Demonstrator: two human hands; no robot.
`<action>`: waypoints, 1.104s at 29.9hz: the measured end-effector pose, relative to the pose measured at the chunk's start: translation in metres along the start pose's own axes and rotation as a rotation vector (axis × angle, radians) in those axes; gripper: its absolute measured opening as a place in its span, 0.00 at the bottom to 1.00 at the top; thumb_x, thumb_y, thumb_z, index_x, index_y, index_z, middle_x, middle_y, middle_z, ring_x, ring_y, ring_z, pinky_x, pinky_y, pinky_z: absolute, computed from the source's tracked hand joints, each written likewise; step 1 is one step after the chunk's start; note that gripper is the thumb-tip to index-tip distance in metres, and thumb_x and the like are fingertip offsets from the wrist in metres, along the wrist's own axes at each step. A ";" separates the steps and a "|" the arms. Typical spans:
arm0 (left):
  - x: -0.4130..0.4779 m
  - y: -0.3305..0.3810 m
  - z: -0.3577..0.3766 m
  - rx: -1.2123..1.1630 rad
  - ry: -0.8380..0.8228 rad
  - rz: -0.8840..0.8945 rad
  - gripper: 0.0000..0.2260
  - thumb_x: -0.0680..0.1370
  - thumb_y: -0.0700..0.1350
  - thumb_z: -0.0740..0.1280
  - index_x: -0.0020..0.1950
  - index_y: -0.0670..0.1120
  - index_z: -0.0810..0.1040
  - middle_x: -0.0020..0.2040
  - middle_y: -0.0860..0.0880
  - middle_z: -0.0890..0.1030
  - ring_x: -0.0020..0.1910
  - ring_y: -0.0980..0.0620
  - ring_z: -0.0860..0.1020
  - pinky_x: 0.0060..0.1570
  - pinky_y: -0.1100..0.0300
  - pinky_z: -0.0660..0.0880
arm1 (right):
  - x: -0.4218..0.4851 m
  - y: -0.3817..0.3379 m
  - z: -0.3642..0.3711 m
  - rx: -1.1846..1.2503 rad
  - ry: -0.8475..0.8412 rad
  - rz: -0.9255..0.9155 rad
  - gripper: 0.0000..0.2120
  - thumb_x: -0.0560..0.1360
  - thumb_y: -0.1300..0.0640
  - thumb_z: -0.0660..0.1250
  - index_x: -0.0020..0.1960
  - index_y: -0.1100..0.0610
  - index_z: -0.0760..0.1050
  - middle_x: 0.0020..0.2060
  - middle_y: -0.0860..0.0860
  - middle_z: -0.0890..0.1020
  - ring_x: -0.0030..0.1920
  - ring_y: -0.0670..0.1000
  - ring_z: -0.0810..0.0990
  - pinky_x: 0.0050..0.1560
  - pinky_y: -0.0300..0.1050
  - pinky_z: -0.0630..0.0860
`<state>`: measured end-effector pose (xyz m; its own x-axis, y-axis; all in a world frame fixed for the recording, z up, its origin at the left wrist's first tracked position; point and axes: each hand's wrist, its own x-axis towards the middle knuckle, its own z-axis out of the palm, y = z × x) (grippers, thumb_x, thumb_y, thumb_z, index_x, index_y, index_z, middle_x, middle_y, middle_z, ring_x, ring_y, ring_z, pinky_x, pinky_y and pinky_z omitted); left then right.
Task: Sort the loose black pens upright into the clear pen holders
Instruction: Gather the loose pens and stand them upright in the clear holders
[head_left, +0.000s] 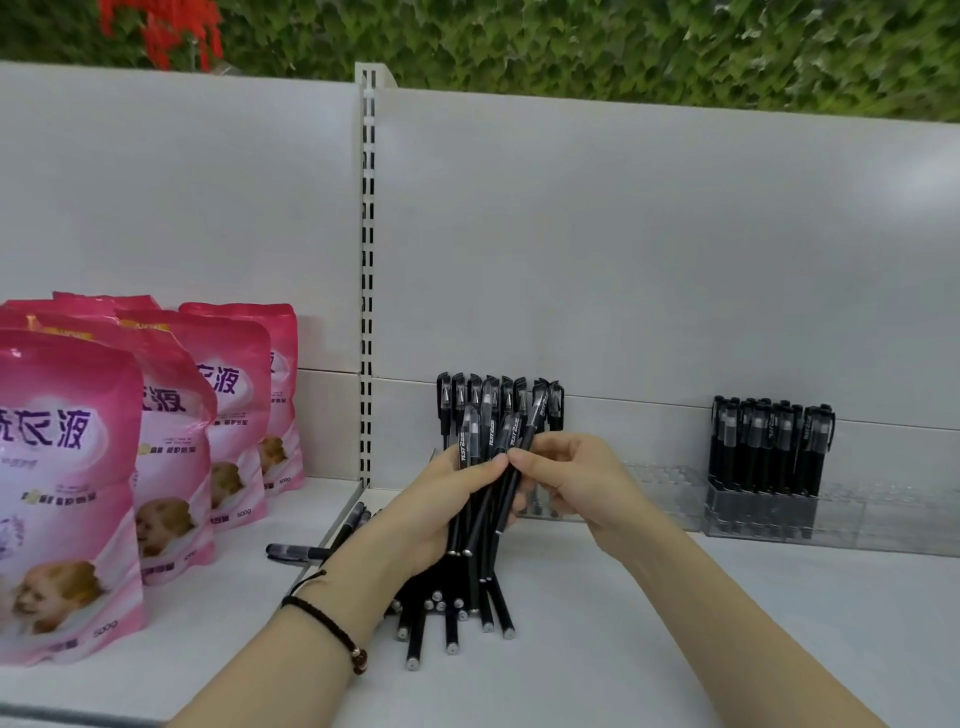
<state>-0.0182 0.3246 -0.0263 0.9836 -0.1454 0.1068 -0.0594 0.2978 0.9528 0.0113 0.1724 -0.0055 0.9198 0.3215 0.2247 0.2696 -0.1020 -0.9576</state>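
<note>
Head view: grips pen bundle (485, 447) in left hand (441, 514) as ready stock; pinches single pen (531, 435) between right hand (576, 483) fingers (521, 460), presumably for holder (670, 493).

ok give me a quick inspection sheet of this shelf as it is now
surface: white shelf
job's things: bundle of pens; single pen; loose pens lying at left; middle holder and right holder, both clear, both with upright pens
clutter: pink pouches standing at left
hands: left hand grips the bundle; right hand pinches the single pen
cables: nothing seen
surroundings: white back panel; green leaves and red flowers above
</note>
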 end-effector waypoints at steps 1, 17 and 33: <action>0.000 0.001 -0.001 -0.009 -0.018 0.004 0.10 0.80 0.42 0.65 0.58 0.37 0.77 0.42 0.42 0.82 0.38 0.49 0.80 0.37 0.57 0.78 | -0.001 -0.001 0.000 -0.016 0.010 -0.014 0.06 0.75 0.57 0.70 0.41 0.58 0.79 0.29 0.50 0.78 0.23 0.39 0.72 0.24 0.32 0.64; 0.002 0.013 -0.012 -0.225 0.201 0.100 0.13 0.67 0.48 0.76 0.38 0.44 0.74 0.30 0.50 0.74 0.24 0.55 0.71 0.24 0.63 0.71 | 0.003 0.030 0.019 -0.842 -0.122 0.155 0.20 0.66 0.39 0.74 0.37 0.54 0.73 0.33 0.51 0.74 0.35 0.48 0.72 0.38 0.43 0.67; 0.007 0.005 -0.008 -0.224 0.269 0.092 0.08 0.73 0.44 0.73 0.43 0.41 0.78 0.34 0.48 0.79 0.30 0.53 0.77 0.30 0.61 0.76 | 0.002 0.005 -0.005 -0.893 -0.285 0.293 0.17 0.70 0.64 0.69 0.31 0.56 0.63 0.25 0.51 0.66 0.22 0.49 0.65 0.23 0.37 0.62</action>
<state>-0.0104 0.3322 -0.0235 0.9874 0.1357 0.0819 -0.1398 0.5022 0.8534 0.0158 0.1672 -0.0093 0.9133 0.3730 -0.1638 0.2662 -0.8507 -0.4533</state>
